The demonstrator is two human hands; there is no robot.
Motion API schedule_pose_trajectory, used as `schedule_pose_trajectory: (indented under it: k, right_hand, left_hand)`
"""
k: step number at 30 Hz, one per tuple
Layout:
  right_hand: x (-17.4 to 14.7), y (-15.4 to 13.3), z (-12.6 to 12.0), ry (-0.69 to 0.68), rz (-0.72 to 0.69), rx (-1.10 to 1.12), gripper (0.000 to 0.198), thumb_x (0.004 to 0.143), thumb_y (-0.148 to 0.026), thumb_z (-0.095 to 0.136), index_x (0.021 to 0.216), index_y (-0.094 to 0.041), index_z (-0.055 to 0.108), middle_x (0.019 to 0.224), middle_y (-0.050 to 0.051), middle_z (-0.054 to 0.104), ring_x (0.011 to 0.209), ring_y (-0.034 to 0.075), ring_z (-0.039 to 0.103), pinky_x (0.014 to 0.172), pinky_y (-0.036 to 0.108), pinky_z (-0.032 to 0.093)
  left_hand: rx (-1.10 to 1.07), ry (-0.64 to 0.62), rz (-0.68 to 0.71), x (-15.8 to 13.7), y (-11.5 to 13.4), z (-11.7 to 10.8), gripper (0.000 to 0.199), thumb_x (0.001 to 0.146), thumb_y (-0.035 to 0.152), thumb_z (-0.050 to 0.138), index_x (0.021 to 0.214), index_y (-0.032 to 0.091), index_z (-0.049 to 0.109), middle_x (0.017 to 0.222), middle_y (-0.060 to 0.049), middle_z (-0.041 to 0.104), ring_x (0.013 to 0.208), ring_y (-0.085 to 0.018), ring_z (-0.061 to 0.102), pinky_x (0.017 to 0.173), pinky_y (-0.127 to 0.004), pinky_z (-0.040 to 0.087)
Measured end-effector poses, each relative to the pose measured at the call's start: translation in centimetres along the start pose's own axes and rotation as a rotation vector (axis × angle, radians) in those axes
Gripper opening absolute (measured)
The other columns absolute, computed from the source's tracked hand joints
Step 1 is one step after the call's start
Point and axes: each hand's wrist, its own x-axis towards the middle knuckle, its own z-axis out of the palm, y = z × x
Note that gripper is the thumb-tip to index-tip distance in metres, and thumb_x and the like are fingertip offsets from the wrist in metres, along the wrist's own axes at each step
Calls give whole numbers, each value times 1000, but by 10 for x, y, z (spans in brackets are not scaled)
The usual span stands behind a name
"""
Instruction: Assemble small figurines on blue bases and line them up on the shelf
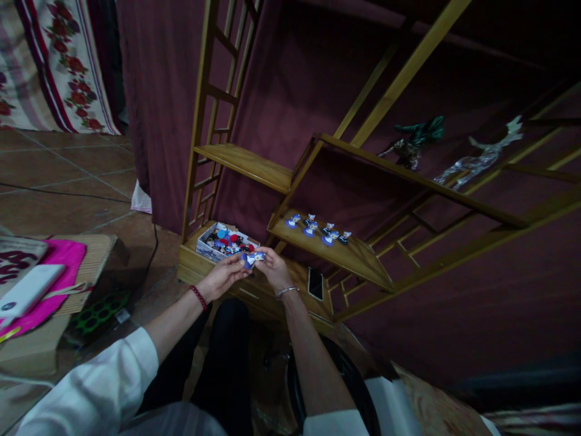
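Both hands meet in front of a wooden shelf unit. My left hand and my right hand together pinch a small blue-and-white figurine between their fingertips. Just behind the hands stands a small open box filled with several more small toys in blue, red and dark colours. Several similar blue-based figurines stand in a row on the low shelf board to the right of the hands.
A dark phone lies on the base board right of my right hand. Wrapped ornaments sit on an upper shelf. At left, a low surface holds a pink cloth and a white flat device. A cable runs across the tiled floor.
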Motion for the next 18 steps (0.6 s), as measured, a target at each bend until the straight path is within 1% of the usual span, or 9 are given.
schedule_pose_trajectory:
  k: [7, 12, 18]
  right_hand:
    - [1, -2, 1, 11, 10, -3, 31, 58, -24, 66, 88, -20, 58, 86, 1, 67, 81, 17, 62, 78, 31, 46]
    - [1, -3, 1, -1, 24, 11, 32, 58, -24, 66, 89, -20, 58, 87, 1, 66, 81, 16, 61, 79, 31, 45]
    - [0, -4, 1, -2, 31, 21, 32, 58, -23, 67, 89, -20, 58, 87, 1, 66, 81, 15, 61, 80, 30, 45]
  left_hand:
    - [10, 6, -1, 1, -1, -2, 17, 74, 13, 62, 91, 11, 61, 75, -5, 65, 68, -11, 61, 66, -21, 47]
    - [2, 22, -5, 2, -1, -3, 14, 75, 15, 62, 88, 12, 61, 75, -4, 64, 68, -11, 61, 65, -20, 47]
    - [-16, 12, -5, 3, -2, -3, 11, 75, 16, 62, 85, 11, 61, 72, -4, 64, 67, -11, 61, 65, -20, 48]
